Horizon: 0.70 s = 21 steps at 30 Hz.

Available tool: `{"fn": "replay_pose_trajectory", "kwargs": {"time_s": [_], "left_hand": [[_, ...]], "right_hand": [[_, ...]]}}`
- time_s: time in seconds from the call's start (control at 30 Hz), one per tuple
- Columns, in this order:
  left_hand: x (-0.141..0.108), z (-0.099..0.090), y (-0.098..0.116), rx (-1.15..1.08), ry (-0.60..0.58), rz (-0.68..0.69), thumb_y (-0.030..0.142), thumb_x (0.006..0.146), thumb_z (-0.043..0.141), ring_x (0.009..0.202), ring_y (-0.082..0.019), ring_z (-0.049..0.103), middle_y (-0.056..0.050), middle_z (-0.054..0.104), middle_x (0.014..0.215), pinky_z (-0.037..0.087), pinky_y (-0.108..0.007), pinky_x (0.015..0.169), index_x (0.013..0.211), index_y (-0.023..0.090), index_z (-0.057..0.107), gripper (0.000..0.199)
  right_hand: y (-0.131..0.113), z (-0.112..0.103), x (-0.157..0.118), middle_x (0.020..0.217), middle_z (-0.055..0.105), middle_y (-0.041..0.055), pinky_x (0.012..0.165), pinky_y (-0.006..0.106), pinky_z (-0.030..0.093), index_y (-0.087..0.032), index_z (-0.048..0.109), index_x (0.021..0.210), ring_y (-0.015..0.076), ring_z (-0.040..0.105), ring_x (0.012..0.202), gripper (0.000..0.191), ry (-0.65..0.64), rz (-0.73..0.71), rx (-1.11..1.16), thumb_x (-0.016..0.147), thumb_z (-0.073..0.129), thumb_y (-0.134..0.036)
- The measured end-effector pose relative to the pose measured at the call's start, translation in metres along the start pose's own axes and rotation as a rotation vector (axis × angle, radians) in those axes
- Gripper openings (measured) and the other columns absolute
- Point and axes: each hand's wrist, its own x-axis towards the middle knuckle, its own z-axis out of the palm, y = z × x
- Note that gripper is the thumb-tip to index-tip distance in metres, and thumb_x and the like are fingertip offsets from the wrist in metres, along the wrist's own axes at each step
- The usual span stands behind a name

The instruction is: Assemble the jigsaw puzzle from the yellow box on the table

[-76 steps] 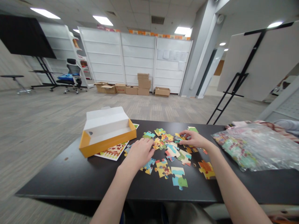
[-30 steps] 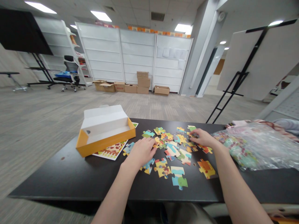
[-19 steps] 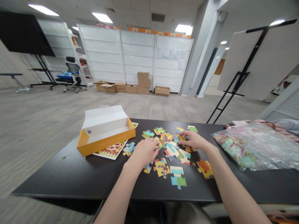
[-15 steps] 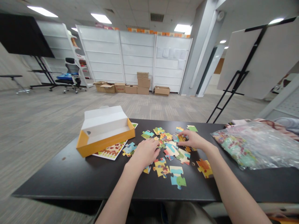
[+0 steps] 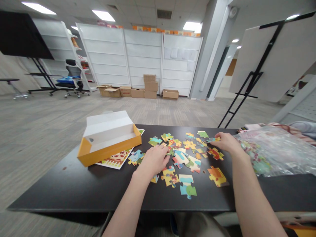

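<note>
Right hand (image 5: pixel 227 142) has moved rightward to the plastic bag (image 5: pixel 278 154) edge, pinching a small teal jigsaw piece (image 5: pixel 211 140); left hand (image 5: pixel 155 160) rests open on other pieces (image 5: pixel 180 157).

Open office-like room: carpet tiles (image 5: pixel 44 138), white shelving panels (image 5: pixel 143 56), stacked cardboard boxes (image 5: pixel 150 86), swivel chair (image 5: pixel 72 79).

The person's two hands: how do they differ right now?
The left hand lies flat on the middle of the jigsaw pieces, while the right hand sits farther right, beside the plastic bag. The right hand's fingertips reach a blue-green piece. Both are bare and palm-down.
</note>
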Motion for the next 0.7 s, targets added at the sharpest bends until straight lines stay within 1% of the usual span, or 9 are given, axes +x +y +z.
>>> {"fn": "replay_pose_trajectory", "kwargs": {"time_s": [0.1, 0.33, 0.4, 0.47, 0.53, 0.57, 0.6, 0.63, 0.7], "left_hand": [[0.000, 0.002, -0.002, -0.009, 0.015, 0.009, 0.027, 0.096, 0.052, 0.105, -0.023, 0.064, -0.007, 0.070, 0.109, 0.050, -0.034, 0.091, 0.108, 0.021, 0.064, 0.018], [-0.003, 0.000, -0.001, 0.015, 0.006, 0.021, 0.028, 0.096, 0.052, 0.103, -0.023, 0.063, -0.006, 0.069, 0.108, 0.051, -0.034, 0.089, 0.105, 0.021, 0.064, 0.017], [-0.004, 0.000, 0.001, 0.042, -0.011, 0.016, 0.028, 0.095, 0.053, 0.104, -0.023, 0.063, -0.007, 0.068, 0.109, 0.051, -0.034, 0.090, 0.104, 0.021, 0.064, 0.016], [-0.004, 0.000, 0.002, 0.059, -0.025, 0.013, 0.030, 0.095, 0.053, 0.106, -0.024, 0.062, -0.008, 0.067, 0.111, 0.051, -0.035, 0.091, 0.104, 0.021, 0.064, 0.017], [-0.004, 0.000, 0.003, 0.063, -0.041, 0.008, 0.030, 0.094, 0.054, 0.109, -0.025, 0.061, -0.009, 0.067, 0.113, 0.051, -0.037, 0.092, 0.106, 0.021, 0.064, 0.018], [-0.004, 0.000, 0.003, 0.061, -0.050, 0.006, 0.030, 0.094, 0.054, 0.111, -0.026, 0.061, -0.009, 0.066, 0.114, 0.051, -0.038, 0.093, 0.108, 0.021, 0.064, 0.019], [-0.004, 0.000, 0.004, 0.060, -0.057, 0.004, 0.030, 0.093, 0.054, 0.112, -0.026, 0.061, -0.009, 0.066, 0.115, 0.051, -0.038, 0.094, 0.109, 0.021, 0.064, 0.020], [-0.003, 0.000, 0.004, 0.059, -0.064, 0.003, 0.030, 0.093, 0.055, 0.113, -0.027, 0.060, -0.009, 0.066, 0.116, 0.051, -0.039, 0.094, 0.110, 0.021, 0.064, 0.021], [-0.003, -0.001, 0.005, 0.059, -0.069, 0.003, 0.030, 0.093, 0.055, 0.114, -0.027, 0.060, -0.010, 0.066, 0.116, 0.051, -0.040, 0.095, 0.110, 0.020, 0.064, 0.022]], "right_hand": [[0.010, 0.007, 0.005, 0.103, 0.075, 0.0148, 0.074, 0.038, 0.053, -0.021, 0.074, 0.098, 0.0325, 0.071, 0.095, 0.042, -0.087, 0.055, -0.043, 0.069, 0.071, -0.051], [0.011, 0.017, 0.010, 0.096, 0.078, 0.0143, 0.067, 0.038, 0.054, -0.024, 0.076, 0.084, 0.0332, 0.073, 0.086, 0.029, -0.155, 0.008, -0.057, 0.063, 0.077, -0.045], [0.009, 0.015, 0.008, 0.093, 0.078, 0.0137, 0.067, 0.037, 0.054, -0.024, 0.077, 0.083, 0.0332, 0.073, 0.085, 0.027, -0.146, -0.009, -0.054, 0.064, 0.077, -0.044], [0.004, 0.011, 0.005, 0.097, 0.077, 0.0147, 0.072, 0.038, 0.055, -0.022, 0.077, 0.090, 0.0336, 0.073, 0.090, 0.031, -0.090, -0.034, -0.038, 0.069, 0.074, -0.044], [-0.010, 0.003, 0.001, 0.106, 0.076, 0.0159, 0.080, 0.038, 0.055, -0.019, 0.075, 0.100, 0.0327, 0.071, 0.097, 0.036, -0.030, -0.092, 0.026, 0.076, 0.068, -0.044], [-0.020, -0.002, 0.000, 0.110, 0.075, 0.0157, 0.083, 0.038, 0.054, -0.017, 0.074, 0.105, 0.0314, 0.071, 0.099, 0.037, -0.018, -0.141, 0.081, 0.080, 0.065, -0.043], [-0.033, -0.007, -0.001, 0.111, 0.074, 0.0146, 0.085, 0.036, 0.054, -0.017, 0.073, 0.107, 0.0292, 0.071, 0.099, 0.036, -0.034, -0.200, 0.154, 0.082, 0.063, -0.041], [-0.049, -0.013, 0.000, 0.111, 0.075, 0.0124, 0.085, 0.034, 0.054, -0.017, 0.072, 0.108, 0.0266, 0.070, 0.098, 0.034, -0.067, -0.272, 0.233, 0.085, 0.061, -0.039], [-0.086, -0.026, 0.002, 0.108, 0.076, 0.0084, 0.081, 0.029, 0.055, -0.019, 0.072, 0.106, 0.0229, 0.070, 0.097, 0.030, -0.219, -0.442, 0.365, 0.086, 0.062, -0.038]]}}
